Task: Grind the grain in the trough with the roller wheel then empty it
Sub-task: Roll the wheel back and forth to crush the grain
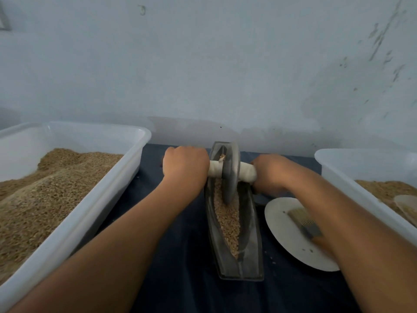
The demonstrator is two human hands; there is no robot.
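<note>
No readable text, label, brand, number or sign anywhere in view; tubs, trough, roller wheel, plate, wall all unmarked or too blurred to read.

Left end of the handle (216, 171) totally swallowed by the left hand (185, 166), right end by the right hand (269, 173). Wheel (230, 175) rim buried in the grain (226, 219) down in the trough (234, 236). Brush (303, 223) handle gone under the right forearm, bristles smeared. Left tub (74, 213) chopped by the frame edge, same for the right tub (361, 175). Pale scoop-ish thing (406, 205) cut off at the right, can't tell what.
</note>
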